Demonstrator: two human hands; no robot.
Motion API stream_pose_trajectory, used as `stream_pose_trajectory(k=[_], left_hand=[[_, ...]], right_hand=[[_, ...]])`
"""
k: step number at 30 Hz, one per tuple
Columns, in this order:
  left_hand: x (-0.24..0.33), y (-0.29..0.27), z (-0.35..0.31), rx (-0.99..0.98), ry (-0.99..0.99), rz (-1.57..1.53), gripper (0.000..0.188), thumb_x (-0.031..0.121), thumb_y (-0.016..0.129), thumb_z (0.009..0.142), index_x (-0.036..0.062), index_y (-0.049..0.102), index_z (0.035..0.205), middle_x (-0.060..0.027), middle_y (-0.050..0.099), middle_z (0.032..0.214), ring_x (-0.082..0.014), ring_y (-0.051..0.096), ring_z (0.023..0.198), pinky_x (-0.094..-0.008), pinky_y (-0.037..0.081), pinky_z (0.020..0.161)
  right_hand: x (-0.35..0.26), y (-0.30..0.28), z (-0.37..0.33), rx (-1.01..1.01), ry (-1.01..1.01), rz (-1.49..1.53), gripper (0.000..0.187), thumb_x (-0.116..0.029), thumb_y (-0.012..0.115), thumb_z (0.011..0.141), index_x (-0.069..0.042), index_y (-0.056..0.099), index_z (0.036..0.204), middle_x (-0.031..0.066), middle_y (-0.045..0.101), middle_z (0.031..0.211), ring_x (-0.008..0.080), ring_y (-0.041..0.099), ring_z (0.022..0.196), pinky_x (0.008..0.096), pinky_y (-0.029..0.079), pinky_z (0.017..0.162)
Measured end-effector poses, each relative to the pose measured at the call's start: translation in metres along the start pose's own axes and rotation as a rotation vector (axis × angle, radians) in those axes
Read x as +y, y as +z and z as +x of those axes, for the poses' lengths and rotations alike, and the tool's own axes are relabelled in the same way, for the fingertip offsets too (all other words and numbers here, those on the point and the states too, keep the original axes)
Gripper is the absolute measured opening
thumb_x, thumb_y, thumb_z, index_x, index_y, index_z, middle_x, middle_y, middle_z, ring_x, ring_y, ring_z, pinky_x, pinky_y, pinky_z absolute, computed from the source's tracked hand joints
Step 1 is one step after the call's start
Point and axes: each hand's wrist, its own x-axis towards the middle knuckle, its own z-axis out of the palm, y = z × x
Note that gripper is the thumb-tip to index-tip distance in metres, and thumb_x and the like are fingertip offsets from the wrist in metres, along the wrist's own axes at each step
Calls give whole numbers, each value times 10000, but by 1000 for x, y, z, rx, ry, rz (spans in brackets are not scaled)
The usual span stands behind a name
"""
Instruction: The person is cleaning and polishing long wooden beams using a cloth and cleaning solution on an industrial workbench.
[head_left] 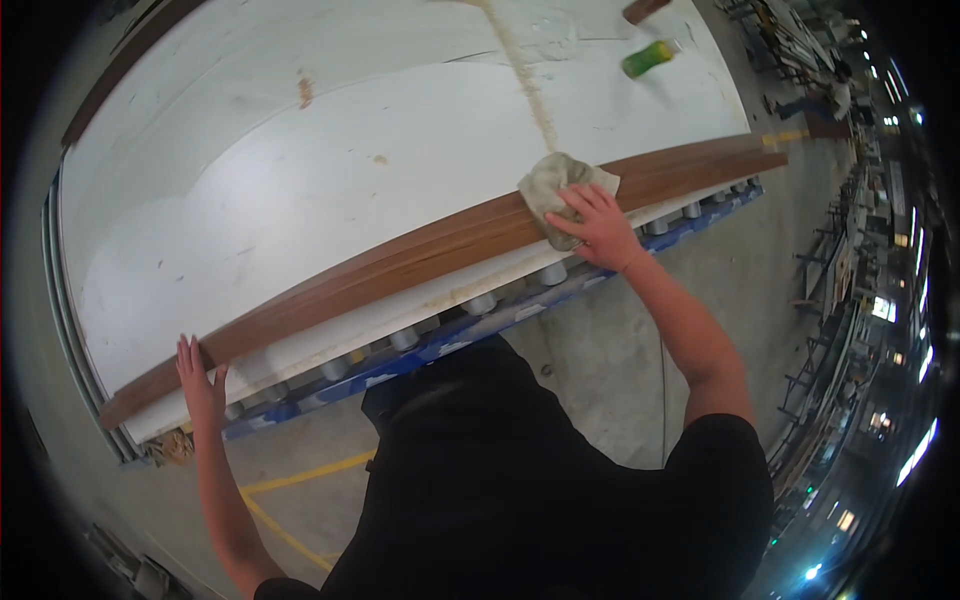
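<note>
A long brown wooden board (400, 265) lies along the near edge of a white-topped worktable (330, 210). Toward its left end, my left hand (201, 383) rests against the board with the fingers stretched out over it. My right hand (598, 228) presses a crumpled greyish-beige rag (552, 185) onto the board, right of its middle. The fingers of that hand are spread over the cloth, and the palm hides part of it.
A green bottle (648, 59) and a brown wood piece (645, 10) are at the table's far right. Another dark wooden strip (130, 65) runs along the far left edge. Rollers on a blue rail (480, 328) sit below the near edge. A person (838, 95) is in the distance at right.
</note>
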Motion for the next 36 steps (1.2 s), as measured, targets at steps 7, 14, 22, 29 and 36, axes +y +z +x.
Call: stream_pose_trajectory(k=[7, 14, 22, 29, 36], left_hand=[[253, 48, 65, -19, 439, 76, 1144, 389, 945, 752, 47, 341, 1662, -198, 392, 1702, -399, 369, 1577, -638, 230, 1287], [403, 60, 84, 74, 448, -83, 813, 365, 872, 844, 76, 514, 1515, -134, 497, 1642, -342, 468, 1510, -579, 330, 1238], [272, 39, 61, 22, 359, 20, 878, 227, 908, 793, 71, 484, 1546, -136, 502, 1635, -361, 444, 1529, -569, 324, 1261], [162, 23, 44, -54, 260, 60, 881, 242, 881, 833, 86, 452, 1586, -165, 479, 1636, -386, 414, 1542, -596, 295, 1286], [167, 18, 42, -80, 231, 56, 818, 253, 848, 880, 87, 464, 1583, -170, 488, 1626, -396, 424, 1532, -593, 296, 1283]], right_hand=[[-7, 29, 3, 142, 76, 47, 841, -163, 881, 663, -288, 650, 1462, 109, 530, 1533, 397, 483, 1408, 578, 368, 1212], [-13, 43, 5, 223, 71, 28, 763, -122, 786, 731, -315, 647, 1456, 53, 505, 1612, 324, 456, 1493, 608, 326, 1248], [119, 17, -103, 221, 335, -191, 752, -6, 655, 787, -222, 632, 1507, 77, 498, 1642, 341, 384, 1576, 591, 292, 1271], [-25, 69, 11, 202, 176, -31, 685, -101, 670, 834, -213, 616, 1508, 97, 436, 1693, 394, 332, 1595, 660, 221, 1286], [20, 45, -35, 126, 399, 17, 713, -165, 662, 895, -161, 513, 1592, 175, 464, 1640, 401, 356, 1572, 617, 228, 1296]])
